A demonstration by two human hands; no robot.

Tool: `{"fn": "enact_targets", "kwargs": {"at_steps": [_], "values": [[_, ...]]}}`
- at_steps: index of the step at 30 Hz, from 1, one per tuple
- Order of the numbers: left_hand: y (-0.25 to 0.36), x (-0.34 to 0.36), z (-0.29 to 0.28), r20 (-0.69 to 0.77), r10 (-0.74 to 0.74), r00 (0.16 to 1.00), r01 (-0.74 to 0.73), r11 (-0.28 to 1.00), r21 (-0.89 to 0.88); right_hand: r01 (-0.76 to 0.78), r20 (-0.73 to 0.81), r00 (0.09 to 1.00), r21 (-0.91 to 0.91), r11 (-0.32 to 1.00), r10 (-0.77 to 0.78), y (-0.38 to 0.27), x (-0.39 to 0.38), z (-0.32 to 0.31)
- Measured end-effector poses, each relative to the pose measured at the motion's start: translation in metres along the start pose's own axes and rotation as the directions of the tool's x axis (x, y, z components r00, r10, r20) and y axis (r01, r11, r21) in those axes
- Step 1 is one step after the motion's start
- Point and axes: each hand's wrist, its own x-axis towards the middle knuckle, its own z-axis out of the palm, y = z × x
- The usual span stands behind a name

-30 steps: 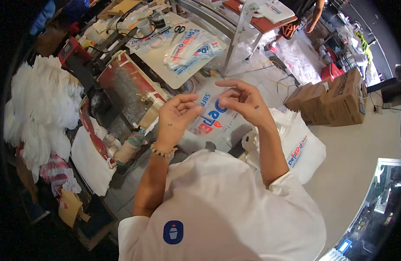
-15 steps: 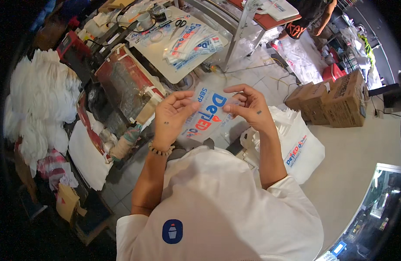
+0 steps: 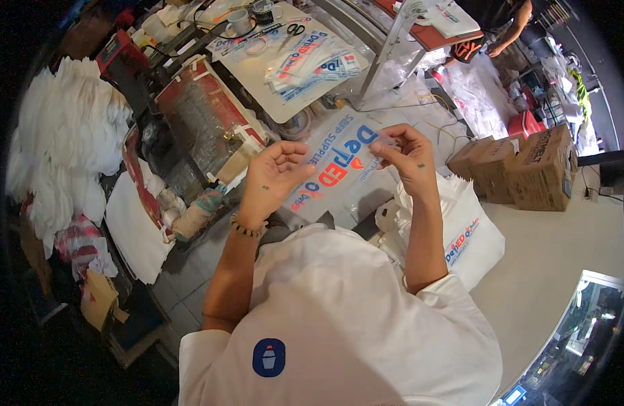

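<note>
A see-through film sheet (image 3: 342, 172) printed with blue and red lettering is stretched in front of my chest. My left hand (image 3: 276, 177) pinches its left edge between thumb and fingers. At the sheet's upper right edge, my right hand (image 3: 410, 159) grips it the same way. Beyond it, more printed films (image 3: 312, 64) lie in a loose pile on a pale board (image 3: 285, 111), with black-handled scissors (image 3: 293, 32) and a tape roll (image 3: 256, 46) beside them. Close to my right forearm is a stack of white bags (image 3: 477, 237) with similar printing.
To the left stands a machine with a red-edged, film-covered bed (image 3: 203, 111). A tall heap of white material (image 3: 68, 128) hangs farther left. Cardboard boxes (image 3: 545, 169) sit at the right, and a lit glass case (image 3: 569, 338) at lower right. Another person (image 3: 511, 30) stands far right.
My hands have moved apart, the right one going rightward. The film is spread wider and flatter, so more of its print shows. The whole view has shifted slightly.
</note>
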Motion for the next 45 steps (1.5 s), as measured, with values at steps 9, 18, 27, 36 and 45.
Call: {"fn": "enact_targets", "kwargs": {"at_steps": [9, 18, 27, 36, 45], "values": [[0.006, 0.004, -0.003, -0.059, -0.032, 0.998, 0.026, 0.996, -0.086, 0.025, -0.073, 0.997, 0.015, 1.0, -0.024, 0.001, 0.01, 0.0], [-0.029, -0.02, -0.031, 0.007, -0.088, 0.996, 0.088, 0.996, 0.008, 0.065, -0.079, 0.995, 0.033, 0.997, -0.062, 0.009, 0.06, -0.007], [-0.055, -0.11, -0.065, -0.078, -0.208, 0.975, 0.222, 0.935, 0.277, 0.156, -0.289, 0.952, 0.179, 0.971, -0.1, 0.095, 0.229, 0.022], [0.01, -0.146, -0.073, -0.218, -0.273, 0.937, 0.337, 0.87, 0.361, 0.127, -0.591, 0.806, 0.234, 0.964, 0.038, 0.215, 0.329, 0.055], [0.07, -0.146, -0.166, -0.285, -0.14, 0.948, 0.251, 0.88, 0.403, 0.073, -0.626, 0.404, -0.705, 0.706, -0.667, 0.267, 0.33, -0.018]]}}
